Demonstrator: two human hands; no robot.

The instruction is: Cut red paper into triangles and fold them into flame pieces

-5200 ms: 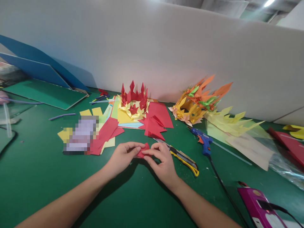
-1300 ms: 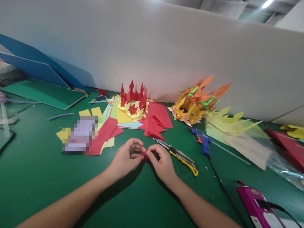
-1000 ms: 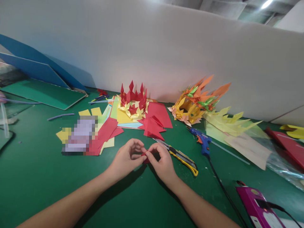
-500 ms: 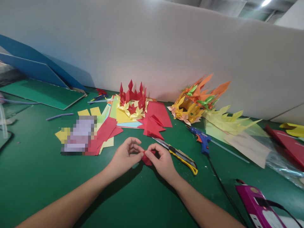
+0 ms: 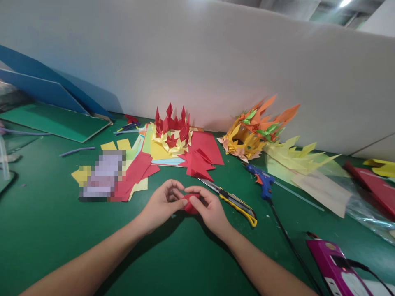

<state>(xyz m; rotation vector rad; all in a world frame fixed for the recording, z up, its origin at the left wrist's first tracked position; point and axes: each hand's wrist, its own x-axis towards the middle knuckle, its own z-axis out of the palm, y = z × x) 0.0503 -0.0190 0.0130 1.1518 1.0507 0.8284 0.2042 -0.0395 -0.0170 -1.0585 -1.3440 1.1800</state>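
Note:
A small piece of folded red paper [image 5: 191, 209] is held between both hands above the green table. My left hand [image 5: 165, 201] pinches its left edge between thumb and fingers. With its thumb pressed on the front, my right hand [image 5: 208, 205] grips the other side, its index finger arched over the top. The fingers partly hide the paper's folds. Just right of my right hand lies a yellow and black utility knife [image 5: 237, 203], its blade towards pointed red paper pieces [image 5: 199, 164].
A red and yellow paper crown [image 5: 171, 133] stands behind, with an orange and yellow one [image 5: 247, 139] to its right. A blue glue gun [image 5: 262, 181] has a cord running near a magenta power strip [image 5: 336, 263]. Red paper sheets [image 5: 135, 172] lie left, beside a pixelated area.
My right index finger has stretched forward over the top of the red paper. The paper has turned slightly between my fingers; my left hand is almost unmoved.

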